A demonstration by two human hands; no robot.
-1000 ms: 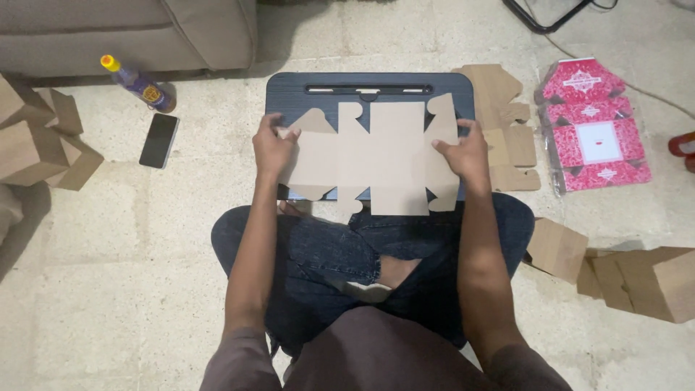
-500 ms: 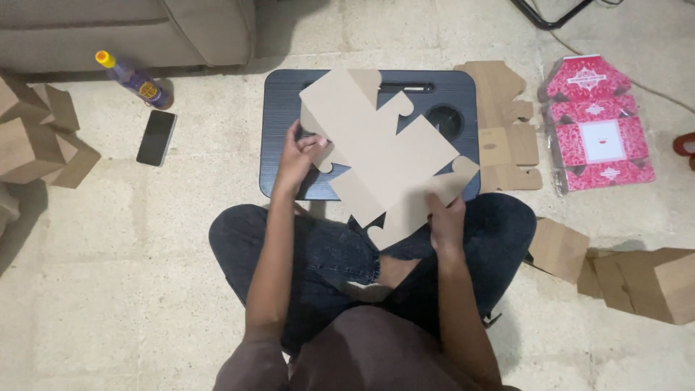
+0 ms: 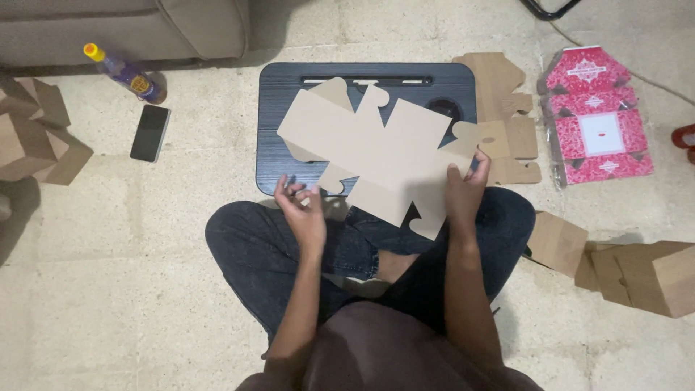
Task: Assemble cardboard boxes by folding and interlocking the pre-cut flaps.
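A flat die-cut cardboard box blank [image 3: 376, 156] hangs tilted over a dark lap tray [image 3: 279, 101] in front of my crossed legs. My right hand [image 3: 463, 192] grips the blank at its right edge. My left hand [image 3: 300, 210] is below the blank's lower left flap with its fingers spread, close to the flap; whether it touches is hard to tell.
A stack of flat brown blanks [image 3: 507, 123] lies right of the tray, with pink printed blanks [image 3: 597, 119] beyond. Folded cardboard boxes [image 3: 637, 271] sit at right and more boxes [image 3: 36, 137] at left. A phone [image 3: 150, 132] and a bottle [image 3: 123, 72] lie by a sofa [image 3: 130, 29].
The blank lay flat on the tray under both hands, then was lifted and turned. Now it is rotated further, my right hand holds it alone and my left hand has come off.
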